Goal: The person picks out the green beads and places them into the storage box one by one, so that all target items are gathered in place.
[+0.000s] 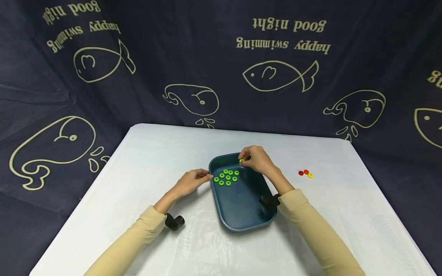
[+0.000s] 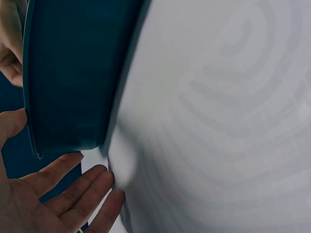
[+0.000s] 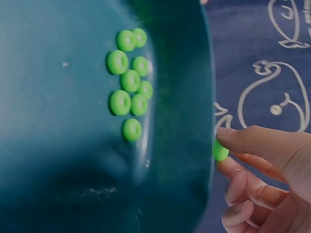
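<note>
A dark teal plastic basin (image 1: pixel 238 207) stands on the white table, with several green ring-shaped beads (image 3: pixel 130 80) grouped on its floor near the far left end. Just at the far rim, my right hand (image 1: pixel 257 159) pinches one green bead (image 3: pixel 221 151) between thumb and forefinger; its other fingers are bent loosely. On the left side my left hand (image 1: pixel 191 181) is at the basin's edge. Its thumb (image 2: pixel 14 121) touches the rim, while the fingers, nearly straight and spread, lie along the outside by the wall. Little of the palm shows.
Right of the basin, two red or orange beads (image 1: pixel 305 172) and a yellow bead (image 1: pixel 310 175) lie on the white tablecloth (image 1: pixel 148 161). A dark blue curtain (image 1: pixel 221 50) with fish drawings hangs behind the table. Black wrist devices (image 1: pixel 174 221) are worn on both arms.
</note>
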The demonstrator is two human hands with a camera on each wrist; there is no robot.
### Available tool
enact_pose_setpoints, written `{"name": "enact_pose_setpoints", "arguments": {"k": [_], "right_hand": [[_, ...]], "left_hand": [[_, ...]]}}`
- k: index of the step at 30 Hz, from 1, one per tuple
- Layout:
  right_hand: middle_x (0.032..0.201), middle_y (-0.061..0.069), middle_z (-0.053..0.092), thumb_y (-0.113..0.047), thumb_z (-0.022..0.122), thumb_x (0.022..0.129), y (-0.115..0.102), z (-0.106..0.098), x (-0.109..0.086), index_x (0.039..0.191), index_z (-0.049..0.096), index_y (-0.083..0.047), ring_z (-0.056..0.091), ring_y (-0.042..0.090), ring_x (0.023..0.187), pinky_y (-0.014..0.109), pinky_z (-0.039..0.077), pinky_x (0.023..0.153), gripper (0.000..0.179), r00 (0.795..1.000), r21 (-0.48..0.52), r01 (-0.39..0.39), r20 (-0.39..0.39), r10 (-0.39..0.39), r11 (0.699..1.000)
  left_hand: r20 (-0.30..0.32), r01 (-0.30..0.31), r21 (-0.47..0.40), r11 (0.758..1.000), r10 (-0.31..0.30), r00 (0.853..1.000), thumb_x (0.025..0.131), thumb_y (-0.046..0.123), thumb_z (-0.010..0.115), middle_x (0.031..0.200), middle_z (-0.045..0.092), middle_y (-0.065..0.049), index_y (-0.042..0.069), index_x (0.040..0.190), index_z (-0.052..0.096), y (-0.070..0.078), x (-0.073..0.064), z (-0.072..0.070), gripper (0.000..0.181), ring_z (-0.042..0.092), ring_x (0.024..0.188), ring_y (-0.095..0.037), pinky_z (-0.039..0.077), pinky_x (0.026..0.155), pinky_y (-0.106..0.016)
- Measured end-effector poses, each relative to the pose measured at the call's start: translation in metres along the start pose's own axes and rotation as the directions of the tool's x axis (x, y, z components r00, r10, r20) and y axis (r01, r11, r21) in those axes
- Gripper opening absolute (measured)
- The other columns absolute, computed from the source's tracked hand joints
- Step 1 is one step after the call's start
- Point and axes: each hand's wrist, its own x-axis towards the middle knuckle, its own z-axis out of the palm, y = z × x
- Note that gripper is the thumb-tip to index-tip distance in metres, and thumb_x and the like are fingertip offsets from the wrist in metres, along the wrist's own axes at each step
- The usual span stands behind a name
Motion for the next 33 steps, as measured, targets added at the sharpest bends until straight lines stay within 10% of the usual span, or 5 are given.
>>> {"name": "enact_pose_setpoints", "arguments": {"k": [33], "right_hand": [[0.095,0.005,0.071,-0.011,0.073,0.081,0.003,0.062,0.011,0.093,0.072,-0.010,0.067,0.021,0.081,0.038,0.055,0.070,0.012,0.998,-0.360,0.039,-0.040,-0.057,0.932]], "left_hand": [[0.004,0.013,0.000,1.000,-0.013,1.000,0.091,0.049,0.054,0.116,0.068,-0.006,0.015,0.125,0.060,0.000,-0.004,0.000,0.049,0.063,0.109,-0.022,0.046,0.094,-0.046]]}}
